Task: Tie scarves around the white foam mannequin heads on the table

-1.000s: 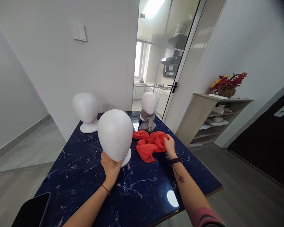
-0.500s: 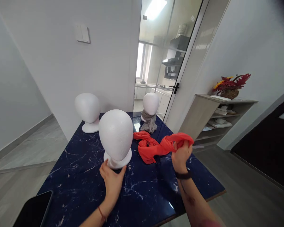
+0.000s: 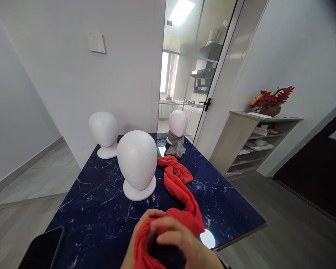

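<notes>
Both hands are low in front of me, at the near edge of the view, gathered round one end of a red scarf. My left hand is closed on the fabric, partly covered by it. My right hand has curled fingers on the same end, where the cloth forms a loop. From there the scarf trails across the table to its twisted far end. Just beyond my hands stands a bare white foam mannequin head on a round base, touched by neither hand.
A second white head stands at the back left. At the back right, another head wears a grey scarf. A phone lies at the left front of the dark blue marbled table. A shelf stands to the right.
My left hand has left the base of the nearest head. My right hand has drawn the scarf end leftward and towards me, and both hands now meet on it.
</notes>
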Demonstrator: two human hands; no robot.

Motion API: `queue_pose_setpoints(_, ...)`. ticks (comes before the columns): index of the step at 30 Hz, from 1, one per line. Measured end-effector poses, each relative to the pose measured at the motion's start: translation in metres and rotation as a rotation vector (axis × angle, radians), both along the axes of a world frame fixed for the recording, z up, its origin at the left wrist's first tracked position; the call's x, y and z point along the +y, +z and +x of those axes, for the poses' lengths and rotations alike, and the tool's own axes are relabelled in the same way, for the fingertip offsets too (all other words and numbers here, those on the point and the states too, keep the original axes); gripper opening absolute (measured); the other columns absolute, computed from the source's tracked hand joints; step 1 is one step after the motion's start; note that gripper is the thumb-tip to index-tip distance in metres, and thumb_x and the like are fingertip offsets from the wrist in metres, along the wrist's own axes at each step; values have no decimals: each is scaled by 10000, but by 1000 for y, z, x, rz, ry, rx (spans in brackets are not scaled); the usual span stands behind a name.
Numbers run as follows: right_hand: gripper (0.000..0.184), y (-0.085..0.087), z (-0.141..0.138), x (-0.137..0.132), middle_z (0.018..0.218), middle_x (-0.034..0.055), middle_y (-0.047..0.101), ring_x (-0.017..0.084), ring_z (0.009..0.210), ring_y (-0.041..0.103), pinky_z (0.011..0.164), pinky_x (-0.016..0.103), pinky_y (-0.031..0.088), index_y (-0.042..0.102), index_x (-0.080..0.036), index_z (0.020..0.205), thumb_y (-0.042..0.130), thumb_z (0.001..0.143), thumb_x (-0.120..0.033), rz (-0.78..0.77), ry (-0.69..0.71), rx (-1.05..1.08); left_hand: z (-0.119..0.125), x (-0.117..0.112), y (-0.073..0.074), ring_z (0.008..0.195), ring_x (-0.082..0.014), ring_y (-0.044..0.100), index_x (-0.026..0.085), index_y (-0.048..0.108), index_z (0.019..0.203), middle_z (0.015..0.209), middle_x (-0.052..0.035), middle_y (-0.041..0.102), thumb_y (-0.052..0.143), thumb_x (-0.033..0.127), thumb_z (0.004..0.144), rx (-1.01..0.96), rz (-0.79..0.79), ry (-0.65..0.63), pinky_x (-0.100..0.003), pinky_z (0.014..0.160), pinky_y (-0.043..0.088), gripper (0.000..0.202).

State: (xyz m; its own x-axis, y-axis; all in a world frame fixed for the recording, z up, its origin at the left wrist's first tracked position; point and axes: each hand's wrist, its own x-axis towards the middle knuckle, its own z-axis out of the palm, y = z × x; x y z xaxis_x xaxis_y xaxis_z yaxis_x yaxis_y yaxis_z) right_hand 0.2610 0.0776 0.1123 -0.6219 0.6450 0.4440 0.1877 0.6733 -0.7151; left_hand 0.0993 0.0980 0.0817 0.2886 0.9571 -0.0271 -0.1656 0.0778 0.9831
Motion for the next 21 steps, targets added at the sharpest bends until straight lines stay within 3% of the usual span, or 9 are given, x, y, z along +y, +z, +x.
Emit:
queue_pose_setpoints(2,786,-7,15,6,1416,139,406,261,1306,388,1073,421,328,361,-241,1372,729,695,-399,81,-233,-70,-19,-5,10,879,-226,631,246,657,914,932,-54,667,636,394,744,-129,-20,28,-351,787,516,226)
queue_pose_setpoints(4,810,-22,24,16,1355,141,480,255,1260,445,1092,469,284,288,-230,1419,696,725,-330,67,-366,-184,-29,-9,18,782,-201,625,240,658,772,816,-35,655,693,406,686,-288,17,11,-318,728,518,190)
queue_pose_setpoints(7,557,-39,39,37,1112,73,651,210,1036,595,1020,439,362,463,-237,1313,568,771,-166,15,-412,-354,-44,-9,27,570,-154,553,207,570,519,585,-24,566,707,489,646,-414,183,-87,-298,591,506,338)
queue_pose_setpoints(9,411,-35,58,50,1029,62,674,220,975,602,946,427,402,604,-232,1133,527,748,-107,95,-551,-416,-60,-7,36,503,-137,509,192,494,427,504,-22,511,660,523,687,-387,297,-93,-287,538,492,452)
queue_pose_setpoints(12,317,-8,93,60,1012,82,655,248,970,576,898,445,410,632,-215,1026,503,752,-125,393,-951,-269,-90,-4,51,579,-169,555,199,501,407,564,-44,564,625,469,741,-135,390,31,-310,586,518,447)
queue_pose_setpoints(14,315,12,108,59,1060,97,620,256,997,562,890,446,421,590,-205,1081,507,778,-188,600,-1173,-6,-105,-2,57,786,-236,616,214,547,423,724,-70,646,636,400,740,161,431,98,-353,722,540,379)
queue_pose_setpoints(16,385,25,110,57,1108,112,586,253,1009,562,876,434,438,508,-189,1190,512,809,-242,708,-1307,264,-112,3,56,1004,-285,599,233,617,492,914,-79,684,626,347,743,455,494,120,-374,857,515,276)
queue_pose_setpoints(19,373,25,99,60,1072,112,598,222,931,588,812,372,467,491,-176,1209,517,854,-288,601,-1333,345,-115,15,37,1141,-278,553,270,719,729,1127,-64,661,556,275,761,751,594,136,-372,963,466,166)
queue_pose_setpoints(21,249,17,91,67,973,84,633,199,856,598,774,333,475,587,-186,1073,507,881,-322,390,-1182,207,-121,22,17,1131,-255,569,284,733,857,1164,-55,652,492,185,735,871,604,128,-367,976,464,287)
